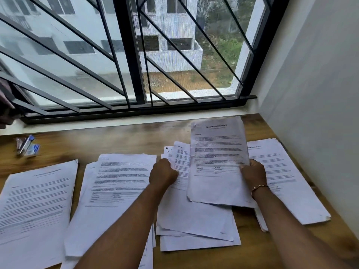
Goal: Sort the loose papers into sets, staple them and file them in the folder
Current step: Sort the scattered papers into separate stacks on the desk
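— Place of the papers now?

— Spread over the wooden table [116,140] below the window. Loose pile [194,216] in the middle, toward the near edge. Left stack [35,200] at the far left side, second stack [116,181] just beside it, right stack [281,171] next to the wall. Titled sheet [217,162] lifted above the loose pile, top edge tilted toward the window.

— Held how?

— Pinched at its right edge by the right hand [253,172]: thumb on top, other fingers hidden beneath the paper. One sheet or several together, cannot tell. Left hand [163,172] curled like a fist at the left edge of the loose pile, touching some raised pages there. Pinching a page or only pressing on it, cannot tell.

— Handling?

— Very light, thin and floppy. Held by one edge only, so probably sagging at the free corner. Smooth as well, so likely to slide one over another and fan out. Easy to crease or tear under a hard pull.

— Best place to take hold?

— Probably at a side edge, about halfway along, thumb above and fingers below. For a whole set, better both hands at opposite edges, then a tap on the table to square the corners before stapling.

— Stapler?

— Stapler [28,145] at the far left of the table, well apart from both hands. No folder seen anywhere in view.
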